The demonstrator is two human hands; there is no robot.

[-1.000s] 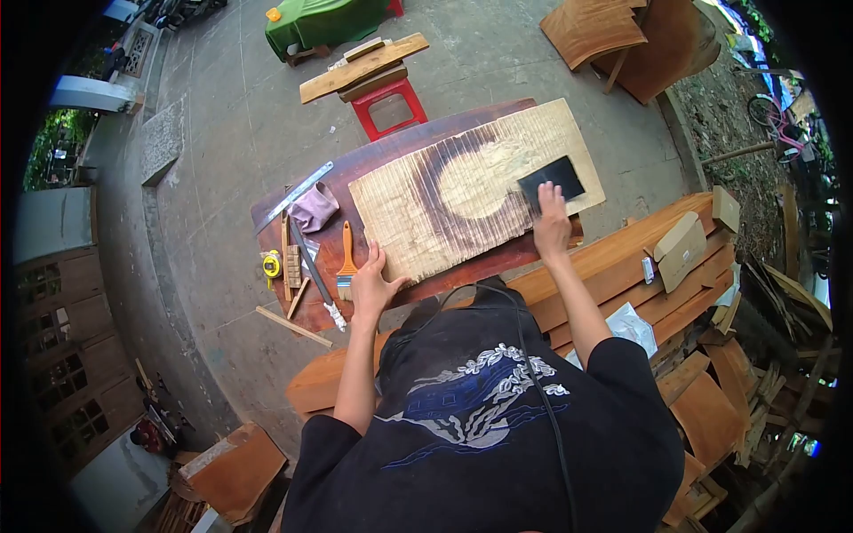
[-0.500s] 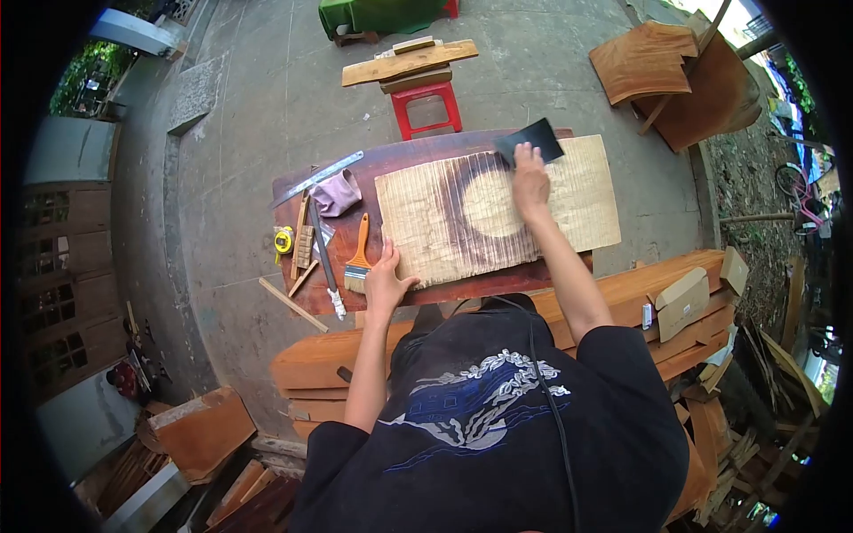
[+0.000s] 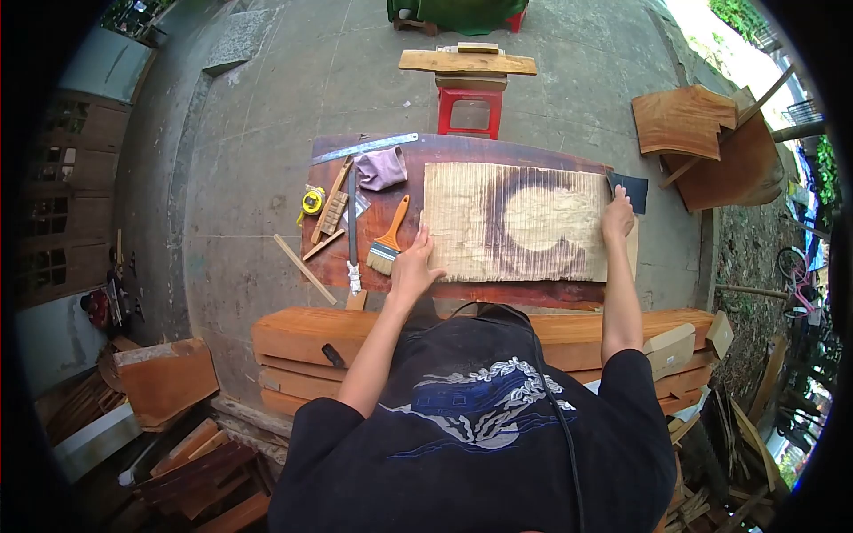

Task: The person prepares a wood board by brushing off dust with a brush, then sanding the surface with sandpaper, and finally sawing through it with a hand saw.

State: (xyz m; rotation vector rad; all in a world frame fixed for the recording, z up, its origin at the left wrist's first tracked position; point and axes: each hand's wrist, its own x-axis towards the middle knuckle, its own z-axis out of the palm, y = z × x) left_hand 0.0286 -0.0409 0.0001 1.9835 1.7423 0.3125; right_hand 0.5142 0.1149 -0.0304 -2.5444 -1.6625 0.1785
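A pale, ridged wooden board (image 3: 462, 222) with a dark, scorched-looking ring around a light circle lies on a reddish-brown wooden tabletop (image 3: 524, 293). My left hand (image 3: 414, 269) rests at the board's near left corner, thumb spread and fingers stretched along the edge. At the board's far right end, my right hand (image 3: 619, 218) has its fingers on a black sheet that looks like sandpaper (image 3: 630, 191), which sticks out past the edge. Just left of my left hand lies a flat paintbrush (image 3: 388, 240) with an orange handle.
Left on the tabletop are a mauve cloth (image 3: 382, 169), a metal ruler (image 3: 373, 147), a yellow tape measure (image 3: 313, 201), a dark bar (image 3: 352, 222) and wood strips. Stacked timber (image 3: 302, 333) lies before me. A red stool (image 3: 469, 111) carrying planks stands beyond the table.
My right hand and the black sheet have moved from the board's far edge near the ring to its right end. My left hand stays at the corner. The camera view has shifted and turned.
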